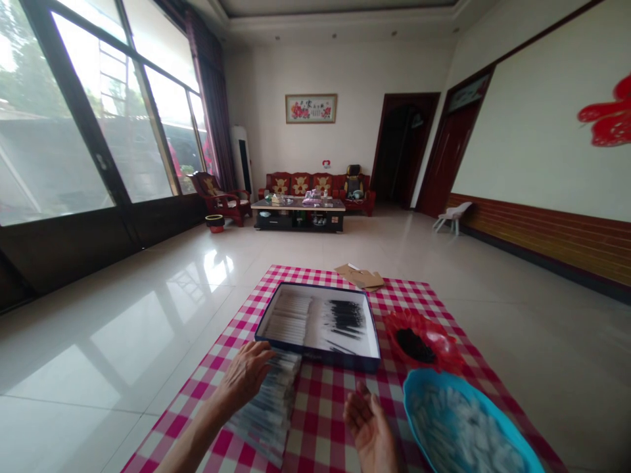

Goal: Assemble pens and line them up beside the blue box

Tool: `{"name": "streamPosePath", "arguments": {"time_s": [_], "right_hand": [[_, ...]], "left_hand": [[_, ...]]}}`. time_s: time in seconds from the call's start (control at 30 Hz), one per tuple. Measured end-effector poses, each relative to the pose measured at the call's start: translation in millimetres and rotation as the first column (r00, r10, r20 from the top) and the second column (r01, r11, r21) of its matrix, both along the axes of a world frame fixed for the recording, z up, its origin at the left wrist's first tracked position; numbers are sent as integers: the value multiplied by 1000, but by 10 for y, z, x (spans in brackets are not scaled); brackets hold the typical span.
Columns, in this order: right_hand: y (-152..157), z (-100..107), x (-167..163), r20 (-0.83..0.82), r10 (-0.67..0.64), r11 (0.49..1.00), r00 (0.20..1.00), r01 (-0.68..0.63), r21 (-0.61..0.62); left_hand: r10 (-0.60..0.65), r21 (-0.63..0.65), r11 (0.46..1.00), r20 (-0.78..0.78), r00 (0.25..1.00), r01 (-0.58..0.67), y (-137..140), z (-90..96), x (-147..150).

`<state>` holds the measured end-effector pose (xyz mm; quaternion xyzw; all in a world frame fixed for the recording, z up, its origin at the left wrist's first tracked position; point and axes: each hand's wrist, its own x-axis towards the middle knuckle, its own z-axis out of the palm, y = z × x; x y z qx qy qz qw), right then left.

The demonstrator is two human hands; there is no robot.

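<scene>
My left hand (pixel 249 371) lies over the top end of a pile of clear slim tubes (pixel 276 410), which look like pen barrels; its fingers are bent but apart, with the thumb hidden. Palm up above the cloth, my right hand (pixel 369 424) holds nothing that I can see, its fingers loosely curled and the thumb apart. Beyond both hands stands a shallow box (pixel 318 355) with a white inside. Pale tubes (pixel 288 318) lie in rows in its left half, and thin black sticks (pixel 345 316) in its right half.
A blue basin (pixel 411 401) of small whitish translucent pieces stands right of my right hand. Behind it sits a red dish (pixel 446 345) with small black pieces (pixel 415 346). Flat brown cardboard (pixel 362 277) lies at the far edge of the checked tablecloth (pixel 320 427).
</scene>
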<state>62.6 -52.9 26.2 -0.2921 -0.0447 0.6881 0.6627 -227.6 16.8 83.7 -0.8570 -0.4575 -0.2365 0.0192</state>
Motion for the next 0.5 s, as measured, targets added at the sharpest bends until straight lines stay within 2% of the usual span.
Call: {"name": "streamPosePath", "arguments": {"time_s": [0.13, 0.27, 0.4, 0.5], "right_hand": [[10, 15, -9, 6, 4, 1000, 1000, -4, -21], [36, 30, -7, 10, 14, 999, 1000, -14, -44], [73, -7, 17, -19, 36, 997, 999, -37, -72], [89, -64, 23, -27, 43, 996, 999, -44, -72]], "left_hand": [[0, -7, 1000, 28, 1000, 0, -4, 24, 5], [29, -51, 998, 12, 1000, -28, 112, 181, 103], [99, -151, 981, -133, 986, -118, 475, 373, 291], [116, -193, 969, -191, 975, -153, 874, 401, 455]]}}
